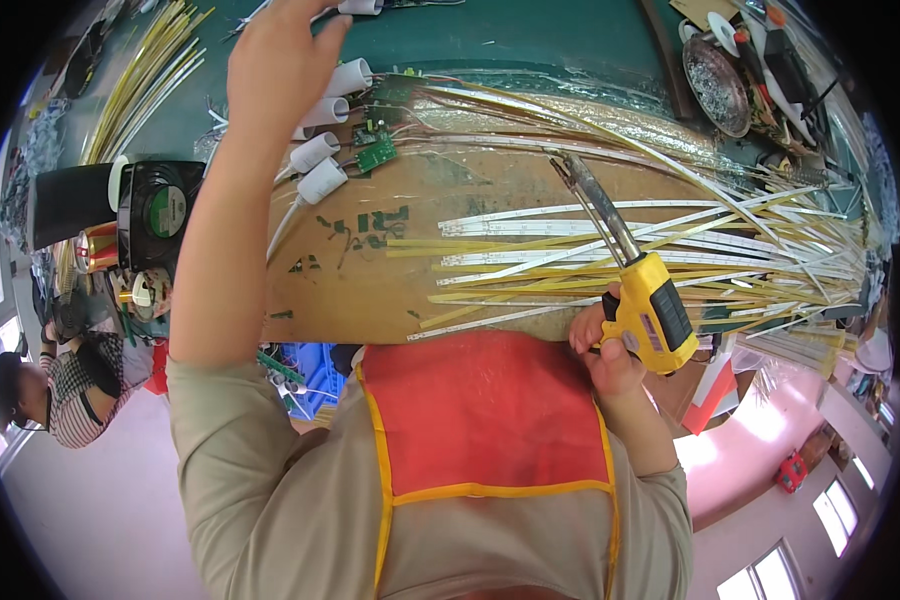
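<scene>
My right hand (pixel 610 345) is wrapped round the grip of a yellow and black soldering gun (pixel 655 315). Its long metal nose points up and left over the brown work board (pixel 350 285). My left arm reaches far across the table, bringing my left hand (pixel 282 50) to the upper edge, beside a white cylindrical sleeve (pixel 360 6). The thumb stands out, while the fingertips run out of view, so any grip is hidden. Below that hand several white sleeves lie in a slanting row, one of them a wired sleeve (pixel 322 178) next to a small green circuit board (pixel 375 153).
White and yellow LED strips (pixel 530 227) fan across the board's right half. More strips (pixel 150 80) lie at the far left. A black fan (pixel 160 210) stands left of my arm, and a metal bowl (pixel 720 88) sits back right. Another person (pixel 85 390) is at the left.
</scene>
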Tool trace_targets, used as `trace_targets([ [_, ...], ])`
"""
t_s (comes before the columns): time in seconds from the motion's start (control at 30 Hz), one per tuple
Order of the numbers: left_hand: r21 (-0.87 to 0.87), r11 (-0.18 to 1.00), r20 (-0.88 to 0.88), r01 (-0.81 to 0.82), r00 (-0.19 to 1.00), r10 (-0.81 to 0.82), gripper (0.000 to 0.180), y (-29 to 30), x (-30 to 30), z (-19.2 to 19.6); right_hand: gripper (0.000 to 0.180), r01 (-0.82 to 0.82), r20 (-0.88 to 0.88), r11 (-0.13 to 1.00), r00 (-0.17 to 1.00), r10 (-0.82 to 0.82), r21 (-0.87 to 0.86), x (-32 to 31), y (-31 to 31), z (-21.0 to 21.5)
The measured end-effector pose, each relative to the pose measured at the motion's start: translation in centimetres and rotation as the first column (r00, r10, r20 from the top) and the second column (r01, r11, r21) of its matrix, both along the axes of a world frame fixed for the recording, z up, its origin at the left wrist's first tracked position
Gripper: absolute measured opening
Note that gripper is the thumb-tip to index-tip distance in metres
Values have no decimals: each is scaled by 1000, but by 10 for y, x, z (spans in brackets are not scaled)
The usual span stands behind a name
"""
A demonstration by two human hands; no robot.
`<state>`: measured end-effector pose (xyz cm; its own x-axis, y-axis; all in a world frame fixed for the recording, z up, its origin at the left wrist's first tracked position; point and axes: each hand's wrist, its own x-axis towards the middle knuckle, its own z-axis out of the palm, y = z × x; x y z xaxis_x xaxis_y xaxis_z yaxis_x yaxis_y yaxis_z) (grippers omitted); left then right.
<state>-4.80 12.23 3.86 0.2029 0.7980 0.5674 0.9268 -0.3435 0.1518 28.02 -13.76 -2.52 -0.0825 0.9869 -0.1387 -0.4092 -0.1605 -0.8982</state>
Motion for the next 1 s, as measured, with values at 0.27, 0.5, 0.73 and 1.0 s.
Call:
trace_targets([
  [0.27, 177, 968, 232, -180, 963, 136, 36, 62, -1, 15, 73, 8, -7, 1000, 1000, -8, 5, 1, -2, -3],
  [0.5, -186, 981, 272, 61, 962, -9, 44, 97, -10, 46, 73, -3, -22, 1000, 1000, 4, 17, -2, 0, -3],
  [0.73, 14, 993, 50, 117, 992, -117, 33, -5, 13, 70, 74, 7, -11, 1000, 1000, -7, -9, 4, -4, -4],
  [1.0, -698, 704, -59, 130, 970, -237, 44, -150, -20, 29, 76, -14, -23, 1000, 1000, 13, -24, 2, 0, 0],
])
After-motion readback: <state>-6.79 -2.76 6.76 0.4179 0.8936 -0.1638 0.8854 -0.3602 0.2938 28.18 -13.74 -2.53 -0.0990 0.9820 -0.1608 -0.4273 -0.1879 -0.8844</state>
